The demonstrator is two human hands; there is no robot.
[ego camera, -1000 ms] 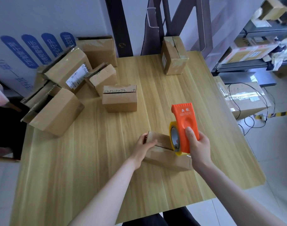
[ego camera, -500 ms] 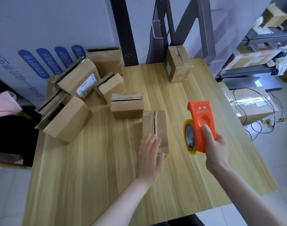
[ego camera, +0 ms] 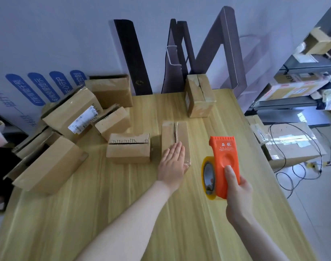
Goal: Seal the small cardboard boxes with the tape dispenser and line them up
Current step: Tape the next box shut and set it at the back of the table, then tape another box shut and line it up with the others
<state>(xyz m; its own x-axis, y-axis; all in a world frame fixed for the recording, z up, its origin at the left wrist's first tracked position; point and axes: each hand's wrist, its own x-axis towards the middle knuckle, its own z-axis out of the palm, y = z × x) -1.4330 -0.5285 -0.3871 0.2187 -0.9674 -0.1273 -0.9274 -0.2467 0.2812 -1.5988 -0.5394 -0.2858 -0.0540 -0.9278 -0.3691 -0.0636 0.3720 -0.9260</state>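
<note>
A small taped cardboard box (ego camera: 175, 134) lies lengthwise in the middle of the wooden table (ego camera: 104, 213). My left hand (ego camera: 173, 163) rests flat on its near end, fingers straight. My right hand (ego camera: 236, 193) grips an orange tape dispenser (ego camera: 222, 164) with a yellowish tape roll, held upright above the table to the right of that box. Another small box (ego camera: 128, 147) with a torn top edge sits just left of it. A taped box (ego camera: 199, 96) stands at the far edge of the table.
Several larger cardboard boxes (ego camera: 48, 162) are piled on the table's left side against the wall. Dark boards (ego camera: 133, 57) lean on the wall behind. To the right stand shelves (ego camera: 300, 85) with parcels, and a box (ego camera: 288, 144) with cables lies on the floor.
My left hand has turned the box lengthwise and pushed it away toward the other boxes, and now lies flat on it. My right hand has lifted the dispenser off the box, to the right.
</note>
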